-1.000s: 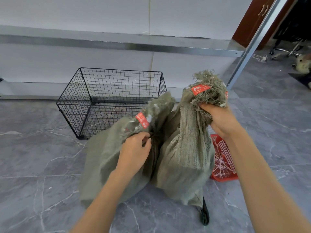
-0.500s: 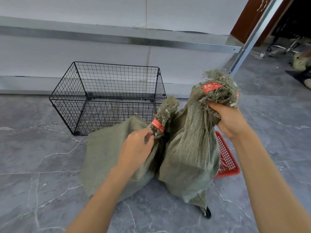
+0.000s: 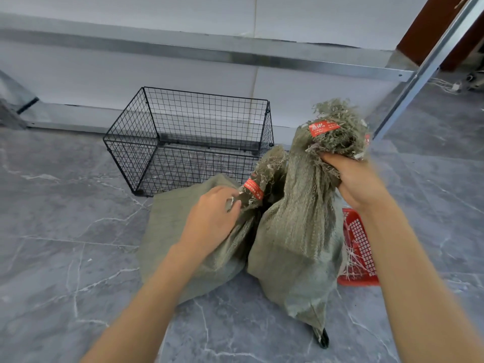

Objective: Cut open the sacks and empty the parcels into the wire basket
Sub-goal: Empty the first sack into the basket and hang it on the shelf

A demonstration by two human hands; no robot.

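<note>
Two green woven sacks stand touching on the grey tiled floor (image 3: 65, 244). The tied neck of the left sack (image 3: 170, 231) is grasped by the left hand (image 3: 209, 218) just below a red tag (image 3: 253, 189). The bunched neck of the right sack (image 3: 298, 244) is clenched in the right hand (image 3: 356, 179). The wire basket (image 3: 188, 142) stands at 11 o'clock from the sacks. A red plastic basket (image 3: 358, 244) lies at 3 o'clock. A dark object (image 3: 324, 339), possibly a handle, protrudes at 6 o'clock.
</note>
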